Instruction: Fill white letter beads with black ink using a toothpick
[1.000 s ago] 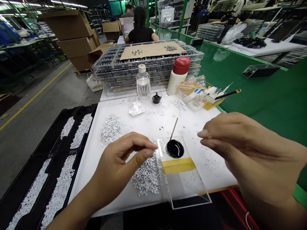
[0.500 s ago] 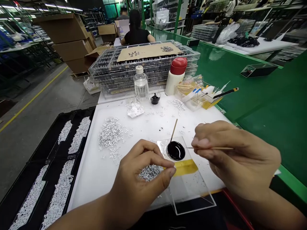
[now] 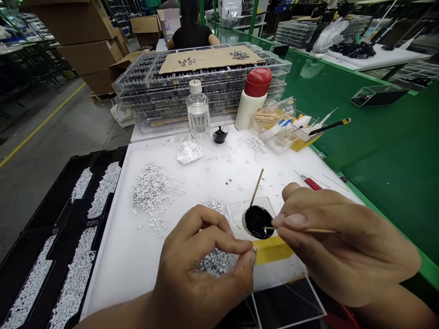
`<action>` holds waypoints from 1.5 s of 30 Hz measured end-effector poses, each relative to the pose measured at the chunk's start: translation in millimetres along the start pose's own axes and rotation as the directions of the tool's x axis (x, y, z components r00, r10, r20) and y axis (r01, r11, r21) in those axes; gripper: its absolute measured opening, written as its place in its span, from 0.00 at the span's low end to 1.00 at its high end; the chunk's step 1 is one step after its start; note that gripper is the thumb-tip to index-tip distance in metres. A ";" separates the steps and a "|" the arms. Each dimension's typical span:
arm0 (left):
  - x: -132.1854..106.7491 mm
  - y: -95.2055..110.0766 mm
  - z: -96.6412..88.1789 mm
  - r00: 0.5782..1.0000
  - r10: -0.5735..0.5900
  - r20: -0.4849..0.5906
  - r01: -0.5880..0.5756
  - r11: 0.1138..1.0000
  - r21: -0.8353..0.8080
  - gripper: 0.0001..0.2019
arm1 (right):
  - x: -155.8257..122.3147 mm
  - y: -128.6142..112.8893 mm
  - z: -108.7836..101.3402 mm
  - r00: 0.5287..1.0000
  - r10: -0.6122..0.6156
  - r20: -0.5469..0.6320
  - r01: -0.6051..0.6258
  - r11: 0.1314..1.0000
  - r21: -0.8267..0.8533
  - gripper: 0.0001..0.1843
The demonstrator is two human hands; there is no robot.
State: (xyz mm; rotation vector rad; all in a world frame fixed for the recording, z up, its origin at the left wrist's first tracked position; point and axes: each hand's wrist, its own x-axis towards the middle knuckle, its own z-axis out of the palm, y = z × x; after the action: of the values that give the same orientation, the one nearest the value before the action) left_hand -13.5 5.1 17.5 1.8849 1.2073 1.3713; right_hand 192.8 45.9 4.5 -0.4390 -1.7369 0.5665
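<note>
My left hand (image 3: pixel 202 269) is pinched shut above a heap of small white parts (image 3: pixel 217 262), and a tiny white part (image 3: pixel 254 250) shows at its fingertips. My right hand (image 3: pixel 346 242) holds a thin wooden stick (image 3: pixel 317 230) level, its tip over a pool of black ink (image 3: pixel 256 221). The ink lies on a clear acrylic plate (image 3: pixel 236 212) with a yellow tape strip (image 3: pixel 272 250). A second wooden stick (image 3: pixel 257 185) leans upright from the ink. The hands hide part of the plate and heap.
A larger heap of white parts (image 3: pixel 150 192) lies on the white work board (image 3: pixel 116 274). Behind stand a glass bottle (image 3: pixel 198 112), a black ink cup (image 3: pixel 220 134), a red-capped bottle (image 3: pixel 253 98) and stacked clear trays (image 3: pixel 202 93). Black trays (image 3: pixel 68 237) lie left; a person (image 3: pixel 191 35) sits beyond.
My right hand has brought the thin stick's tip over the ink. My left hand has moved right and closed its fingertips together. The whole view has shifted as my head moved.
</note>
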 end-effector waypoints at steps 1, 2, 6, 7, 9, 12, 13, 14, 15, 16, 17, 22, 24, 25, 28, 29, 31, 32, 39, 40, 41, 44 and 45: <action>-0.2 0.0 1.2 1.000 0.004 -0.001 -0.004 1.000 0.003 0.06 | 0.5 0.3 0.2 1.000 -0.001 0.005 0.001 1.000 -0.007 0.29; -0.5 0.0 2.0 1.000 0.009 -0.004 -0.009 1.000 0.002 0.06 | 0.9 0.3 0.4 1.000 0.002 0.003 -0.002 1.000 -0.017 0.28; -1.0 0.3 3.5 1.000 0.015 -0.005 -0.015 1.000 0.002 0.07 | 3.1 -2.3 0.8 1.000 0.023 -0.013 -0.024 0.998 -0.055 0.24; -1.0 0.2 3.7 1.000 0.013 -0.004 -0.013 1.000 0.004 0.07 | 3.7 -3.3 0.8 0.999 0.034 -0.019 -0.035 0.997 -0.063 0.23; -0.6 -0.1 4.1 1.000 0.006 -0.001 -0.006 1.000 0.006 0.07 | 4.2 -4.8 1.0 0.998 0.059 -0.026 -0.061 0.996 -0.069 0.23; 0.2 -1.0 5.1 1.000 -0.001 -0.003 0.001 1.000 0.003 0.07 | 3.1 -5.7 0.8 0.997 0.062 -0.035 -0.064 0.997 -0.050 0.23; 0.4 -1.3 5.3 1.000 0.000 -0.003 0.000 1.000 0.001 0.07 | 2.3 -5.7 0.6 0.998 0.063 -0.031 -0.064 0.997 -0.045 0.23; 0.4 -1.4 5.5 1.000 -0.001 -0.003 0.001 1.000 0.000 0.07 | 1.4 -5.6 0.3 0.997 0.067 -0.027 -0.068 0.997 -0.044 0.24; 0.3 -1.4 5.6 1.000 -0.001 -0.003 0.001 1.000 -0.001 0.07 | 0.7 -5.4 -0.1 0.997 0.072 -0.019 -0.073 0.996 -0.049 0.24; 0.2 -1.4 5.7 1.000 0.000 0.002 0.000 1.000 0.000 0.07 | 0.1 -5.0 -0.5 0.997 0.075 -0.010 -0.076 0.996 -0.055 0.24; -0.1 -1.3 5.7 1.000 0.001 0.002 -0.001 1.000 0.001 0.07 | -0.4 -4.6 -0.9 0.997 0.073 -0.001 -0.073 0.996 -0.060 0.25; -0.9 -1.4 6.3 1.000 0.000 -0.004 0.000 1.000 0.009 0.07 | -0.7 -2.5 -1.5 0.998 0.061 -0.009 -0.062 0.997 -0.039 0.26; -0.3 -1.6 6.5 1.000 -0.004 -0.003 0.004 1.000 0.008 0.07 | -0.5 -2.2 -1.1 0.998 0.056 -0.016 -0.057 0.998 -0.041 0.26; 0.1 -1.7 6.5 1.000 -0.005 -0.005 0.005 1.000 0.007 0.07 | -0.4 -2.3 -0.9 0.998 0.054 -0.013 -0.055 0.998 -0.043 0.26; 1.2 -1.7 6.4 1.000 0.000 -0.005 0.000 1.000 0.008 0.07 | -0.5 -2.2 -0.2 0.998 0.062 -0.012 -0.063 0.997 -0.047 0.25; 1.3 -1.6 6.5 1.000 0.004 -0.006 -0.004 1.000 0.009 0.07 | -0.6 -2.0 0.1 0.998 0.063 -0.010 -0.064 0.997 -0.051 0.24; 1.0 -1.5 6.7 1.000 0.005 -0.005 -0.005 1.000 0.008 0.07 | -0.7 -1.9 0.7 0.997 0.071 -0.016 -0.072 0.996 -0.060 0.24; 0.7 -1.5 6.8 1.000 0.006 -0.006 -0.006 1.000 0.005 0.07 | -0.5 -2.1 1.0 0.997 0.073 -0.020 -0.074 0.995 -0.066 0.23; 2.4 -2.0 6.7 0.999 0.048 -0.019 -0.047 0.999 0.023 0.07 | 0.9 -3.0 0.1 0.997 0.077 -0.011 -0.077 0.997 -0.019 0.24; 3.1 -1.8 6.7 0.998 0.055 -0.017 -0.055 0.998 0.024 0.07 | 0.6 -2.2 -0.4 0.998 0.066 -0.014 -0.066 0.998 -0.006 0.25; 3.9 -1.5 6.7 0.998 0.057 -0.013 -0.057 0.998 0.024 0.07 | 0.0 -1.4 -1.1 0.998 0.060 -0.007 -0.060 0.998 0.005 0.25; 5.4 -0.5 7.5 0.999 0.054 -0.006 -0.053 0.998 0.019 0.07 | -2.9 0.5 -3.5 0.999 0.050 0.009 -0.051 0.997 0.056 0.28; 5.6 -0.2 7.9 0.998 0.054 -0.010 -0.054 0.998 0.019 0.07 | -4.2 0.4 -4.0 0.999 0.051 0.015 -0.052 0.996 0.072 0.29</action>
State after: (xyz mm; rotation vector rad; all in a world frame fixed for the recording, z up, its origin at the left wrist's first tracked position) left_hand -5.7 10.9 17.2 1.9385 1.1862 1.4042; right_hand 197.7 44.4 1.7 -0.4311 -1.7157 0.6683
